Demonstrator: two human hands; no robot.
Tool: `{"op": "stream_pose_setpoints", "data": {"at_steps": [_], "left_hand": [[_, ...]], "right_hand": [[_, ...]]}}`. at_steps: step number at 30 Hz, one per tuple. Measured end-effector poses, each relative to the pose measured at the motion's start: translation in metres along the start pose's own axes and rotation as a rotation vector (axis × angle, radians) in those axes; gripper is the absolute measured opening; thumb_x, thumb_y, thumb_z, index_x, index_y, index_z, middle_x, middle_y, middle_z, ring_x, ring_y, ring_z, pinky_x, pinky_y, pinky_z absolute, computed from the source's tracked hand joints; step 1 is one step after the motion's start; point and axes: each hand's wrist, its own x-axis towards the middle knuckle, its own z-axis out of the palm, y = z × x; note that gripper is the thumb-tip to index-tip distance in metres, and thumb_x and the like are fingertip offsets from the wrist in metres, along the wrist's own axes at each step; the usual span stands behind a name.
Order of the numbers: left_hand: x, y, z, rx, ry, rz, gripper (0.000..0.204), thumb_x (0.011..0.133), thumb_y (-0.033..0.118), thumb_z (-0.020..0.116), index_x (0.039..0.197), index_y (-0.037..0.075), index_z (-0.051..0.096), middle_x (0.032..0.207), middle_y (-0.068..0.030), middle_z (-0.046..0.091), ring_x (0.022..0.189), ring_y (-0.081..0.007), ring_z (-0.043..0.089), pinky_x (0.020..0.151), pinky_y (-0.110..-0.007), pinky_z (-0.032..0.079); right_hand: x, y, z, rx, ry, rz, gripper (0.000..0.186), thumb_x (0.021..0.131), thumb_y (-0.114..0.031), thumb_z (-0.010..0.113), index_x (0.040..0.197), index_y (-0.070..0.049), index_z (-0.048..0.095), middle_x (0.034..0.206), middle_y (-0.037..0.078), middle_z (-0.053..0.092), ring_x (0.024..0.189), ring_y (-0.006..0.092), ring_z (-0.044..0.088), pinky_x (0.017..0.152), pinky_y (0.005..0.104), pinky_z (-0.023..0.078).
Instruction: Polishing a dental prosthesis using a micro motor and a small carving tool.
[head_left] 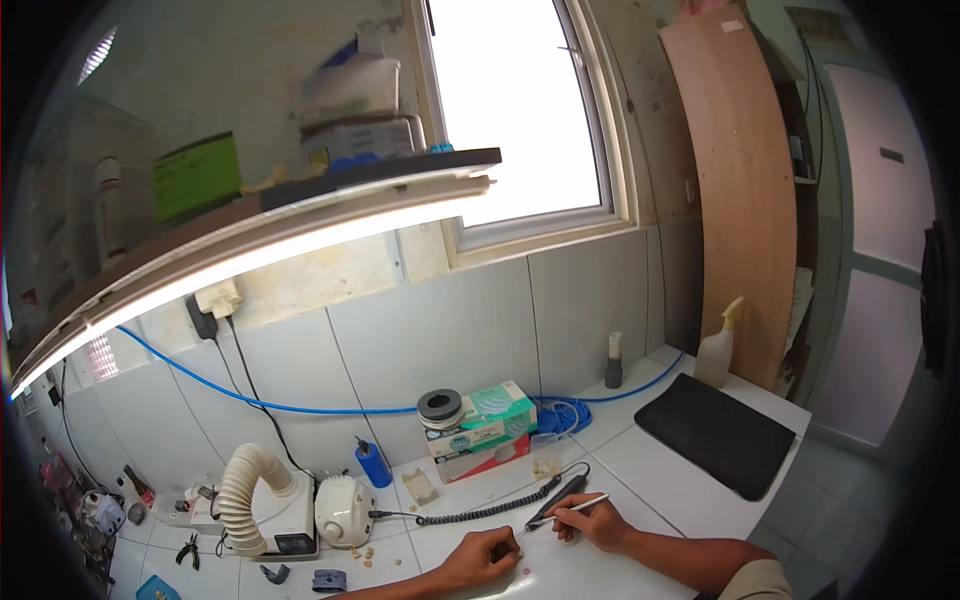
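Observation:
My right hand (598, 522) grips a slim white pen-shaped tool (578, 507), its tip pointing left toward my other hand. My left hand (484, 558) is closed in a pinch just left of that tip; what it holds, if anything, is too small to make out. Behind my right hand lies a dark rotary handpiece (568, 490) on the white tiled table. Its coiled black cord (490, 513) runs left to a white rounded motor unit (344, 510). A small pinkish bit (527, 571) rests on the tabletop between my forearms.
Stacked boxes (485, 440) with a grey spool (440, 404) on top stand against the wall. Left are a blue bottle (373, 465), a ribbed hose (240, 500) and pliers (188, 550). Right are a black mat (715, 436) and a spray bottle (716, 350). A lit shelf (300, 190) overhangs.

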Motion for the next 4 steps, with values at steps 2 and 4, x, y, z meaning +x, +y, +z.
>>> {"op": "stream_pose_setpoints", "data": {"at_steps": [2,4], "left_hand": [[0.007,-0.034,0.004,-0.012,-0.015,0.043,0.016,0.102,0.017,0.073,0.109,0.002,0.072,0.099,-0.0083,0.076,0.092,-0.0132,0.069,0.087,-0.029,0.055],[0.008,-0.014,-0.008,0.124,-0.074,-0.001,0.019,0.103,0.020,0.074,0.112,0.003,0.072,0.105,-0.0082,0.077,0.099,-0.0170,0.070,0.099,-0.032,0.055]], "right_hand": [[0.008,-0.001,-0.002,-0.062,0.004,-0.031,0.024,0.110,-0.014,0.068,0.124,0.002,0.077,0.093,0.010,0.077,0.082,0.0154,0.074,0.074,0.0293,0.061],[0.011,-0.002,-0.002,-0.087,0.034,0.004,0.024,0.110,-0.016,0.069,0.126,0.002,0.075,0.095,0.009,0.077,0.083,0.0151,0.073,0.077,0.0273,0.060]]}}
